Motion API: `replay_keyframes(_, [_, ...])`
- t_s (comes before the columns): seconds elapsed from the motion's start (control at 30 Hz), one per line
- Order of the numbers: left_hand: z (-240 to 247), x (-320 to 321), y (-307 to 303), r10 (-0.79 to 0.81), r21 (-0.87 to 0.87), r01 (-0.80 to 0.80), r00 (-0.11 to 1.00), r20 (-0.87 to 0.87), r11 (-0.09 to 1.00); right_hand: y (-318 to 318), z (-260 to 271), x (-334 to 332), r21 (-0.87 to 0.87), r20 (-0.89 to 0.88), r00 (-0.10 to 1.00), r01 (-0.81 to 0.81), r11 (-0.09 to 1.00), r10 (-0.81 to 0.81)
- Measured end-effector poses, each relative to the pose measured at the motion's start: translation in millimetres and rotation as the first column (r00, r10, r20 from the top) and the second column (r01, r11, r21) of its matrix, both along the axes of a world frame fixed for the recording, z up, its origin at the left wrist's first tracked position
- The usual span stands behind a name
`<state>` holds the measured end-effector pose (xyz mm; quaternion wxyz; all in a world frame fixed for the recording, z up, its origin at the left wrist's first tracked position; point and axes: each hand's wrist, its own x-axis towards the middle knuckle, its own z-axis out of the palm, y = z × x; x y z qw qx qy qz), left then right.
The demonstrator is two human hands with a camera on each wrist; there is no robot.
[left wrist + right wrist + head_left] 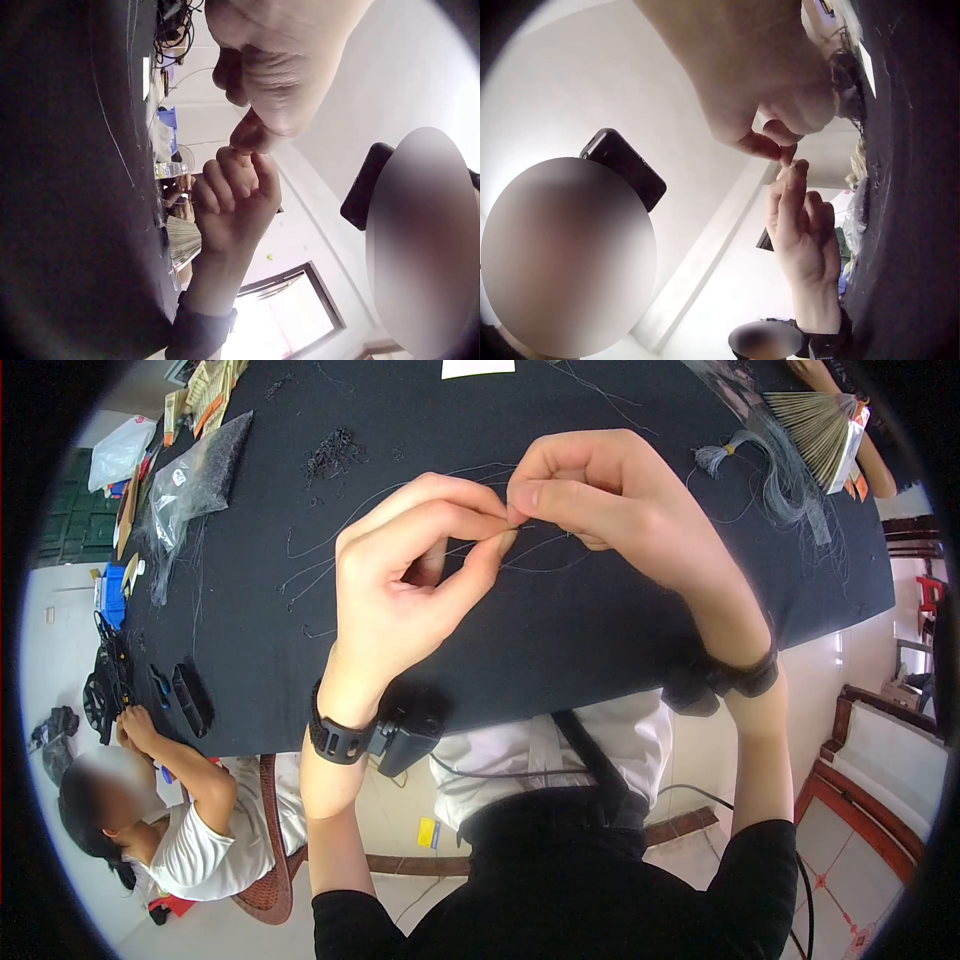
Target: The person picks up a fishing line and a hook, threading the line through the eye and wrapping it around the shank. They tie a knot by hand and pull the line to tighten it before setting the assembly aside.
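Both hands are raised above a table covered in black cloth (560,630). My left hand (420,575) and my right hand (590,485) meet fingertip to fingertip and pinch thin grey threads (540,545) between thumb and forefinger. The threads trail down onto the cloth on both sides. In the left wrist view my left hand (255,82) is close to the lens, with the right hand (236,195) beyond it. In the right wrist view my right hand (772,112) pinches just above the left hand (806,225).
A bundle of grey thread (780,470) lies at the right beside a folded fan-like stack (825,430). A plastic bag of dark material (195,480) and a small dark clump (335,455) lie at the left. Another person (170,820) sits at the lower left.
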<state>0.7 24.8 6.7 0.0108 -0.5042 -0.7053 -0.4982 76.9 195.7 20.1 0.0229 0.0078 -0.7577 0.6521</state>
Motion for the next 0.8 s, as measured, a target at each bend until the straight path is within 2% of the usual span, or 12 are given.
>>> replay_keyframes(0.43, [-1, 0, 0, -0.034, 0.022, 0.035, 0.999, -0.034, 0.999, 2, 1, 0, -0.093, -0.015, 0.999, -0.03, 0.995, 0.029])
replay_keyframes(0.53, [-2, 0, -1, -0.017, 0.021, 0.018, 0.998, -0.058, 1.0, 1, 5, 2, -0.039, -0.014, 0.997, -0.073, 0.997, 0.073])
replay_keyframes(0.63, [-2, -1, -1, -0.019, 0.025, 0.021, 0.998, -0.061, 0.999, -1, -9, -1, 0.013, -0.124, 0.988, -0.096, 0.995, 0.097])
replay_keyframes(0.8, [-3, -2, -1, -0.03, 0.025, 0.031, 0.997, -0.065, 0.999, -2, -7, 0, 0.027, -0.128, 0.988, -0.089, 0.996, 0.092])
